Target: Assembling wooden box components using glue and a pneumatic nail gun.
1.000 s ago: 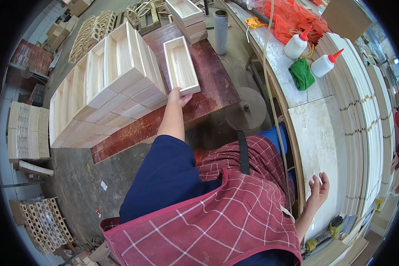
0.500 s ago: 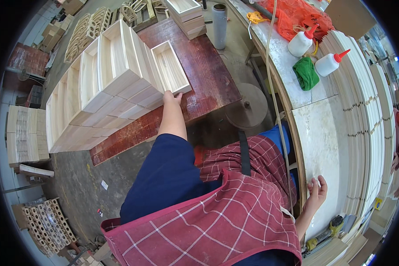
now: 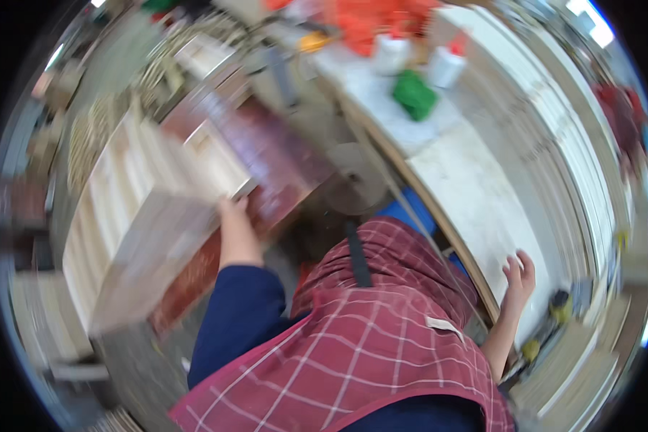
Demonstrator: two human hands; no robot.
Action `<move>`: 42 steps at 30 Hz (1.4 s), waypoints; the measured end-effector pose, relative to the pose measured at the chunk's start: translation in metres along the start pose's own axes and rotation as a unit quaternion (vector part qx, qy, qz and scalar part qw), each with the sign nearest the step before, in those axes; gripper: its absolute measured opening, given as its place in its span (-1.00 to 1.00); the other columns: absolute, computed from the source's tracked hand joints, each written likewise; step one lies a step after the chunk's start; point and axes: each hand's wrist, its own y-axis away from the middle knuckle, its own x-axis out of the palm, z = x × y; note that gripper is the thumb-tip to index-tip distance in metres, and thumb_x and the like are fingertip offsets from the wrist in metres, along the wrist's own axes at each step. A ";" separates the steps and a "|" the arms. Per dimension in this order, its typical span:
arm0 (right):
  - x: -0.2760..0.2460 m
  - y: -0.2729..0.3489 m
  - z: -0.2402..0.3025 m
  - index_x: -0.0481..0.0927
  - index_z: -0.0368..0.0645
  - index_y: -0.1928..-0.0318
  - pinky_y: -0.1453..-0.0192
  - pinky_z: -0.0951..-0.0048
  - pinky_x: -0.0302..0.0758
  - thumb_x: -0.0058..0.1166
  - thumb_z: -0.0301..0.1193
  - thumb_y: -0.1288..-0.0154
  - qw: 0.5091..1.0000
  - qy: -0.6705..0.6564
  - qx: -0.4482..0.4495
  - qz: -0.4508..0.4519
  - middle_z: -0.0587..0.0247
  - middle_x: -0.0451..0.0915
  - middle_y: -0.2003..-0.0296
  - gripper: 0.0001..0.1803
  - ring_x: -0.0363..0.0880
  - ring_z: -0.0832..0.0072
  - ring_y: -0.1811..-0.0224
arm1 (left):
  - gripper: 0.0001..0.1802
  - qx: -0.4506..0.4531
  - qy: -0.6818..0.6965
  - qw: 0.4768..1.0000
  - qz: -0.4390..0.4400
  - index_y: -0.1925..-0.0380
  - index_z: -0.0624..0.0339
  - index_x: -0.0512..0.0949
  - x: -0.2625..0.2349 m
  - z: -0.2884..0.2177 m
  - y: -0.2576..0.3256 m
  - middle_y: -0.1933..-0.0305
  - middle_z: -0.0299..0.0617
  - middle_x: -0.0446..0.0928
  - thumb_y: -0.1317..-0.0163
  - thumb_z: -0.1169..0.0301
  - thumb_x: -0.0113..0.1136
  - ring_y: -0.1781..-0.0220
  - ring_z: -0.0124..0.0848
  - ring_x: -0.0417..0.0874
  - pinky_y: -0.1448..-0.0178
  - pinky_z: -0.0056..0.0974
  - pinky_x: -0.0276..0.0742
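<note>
- Wooden box (image 3: 219,167), a pale open tray, lies on the reddish-brown tabletop (image 3: 281,155), just beside a stack of pale wooden boxes (image 3: 133,216) at the person's left.
- Left hand (image 3: 232,212) touches the box's near end; the picture is blurred by motion, so whether the fingers grip the rim or only press against it cannot be told.
- Right hand (image 3: 518,272) rests with fingers loosely spread on the edge of the white tabletop (image 3: 475,209), holding nothing.
- Two white glue bottles (image 3: 446,65) and a green cloth (image 3: 414,93) sit farther along that white surface, well apart from either hand.
- Judgement: step in hand is placing or shifting the box against the stack.
- Judgement: the next move calls for squaring it flush with its neighbours and releasing without knocking the stack.
</note>
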 end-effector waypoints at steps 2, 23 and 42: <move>-0.005 -0.010 0.000 0.40 -0.31 0.07 0.26 0.56 0.44 0.05 -0.43 -0.11 0.999 -0.021 -0.021 -0.026 0.18 0.46 0.20 -0.64 0.46 0.53 0.24 | -0.36 -0.034 -0.010 0.999 -0.014 -0.12 0.33 0.08 -0.011 0.000 -0.002 -0.14 0.05 0.18 -0.12 0.11 -0.24 -0.11 -0.01 0.25 -0.07 0.04 0.31; -0.080 -0.015 -0.078 0.46 -0.27 0.21 0.36 0.64 0.37 -0.04 -0.51 -0.13 0.963 -0.007 -0.088 -0.253 0.35 0.45 0.46 -0.81 0.39 0.66 0.44 | -0.40 0.079 -0.211 0.863 0.453 -0.12 0.17 0.01 0.281 0.124 0.414 0.01 -0.08 0.24 -0.09 0.45 0.00 0.03 -0.24 0.36 0.00 -0.16 0.35; -0.152 -0.251 0.143 0.48 -0.23 0.17 0.14 0.48 0.40 0.05 -0.31 -0.10 0.926 0.264 -0.250 -0.100 0.21 0.53 0.32 -0.69 0.48 0.51 0.22 | -0.33 0.576 -0.574 0.115 0.571 -0.15 0.18 0.17 0.499 0.365 0.540 -0.24 -0.08 0.12 -0.17 -0.06 -0.31 -0.30 -0.15 0.05 -0.30 -0.01 -0.08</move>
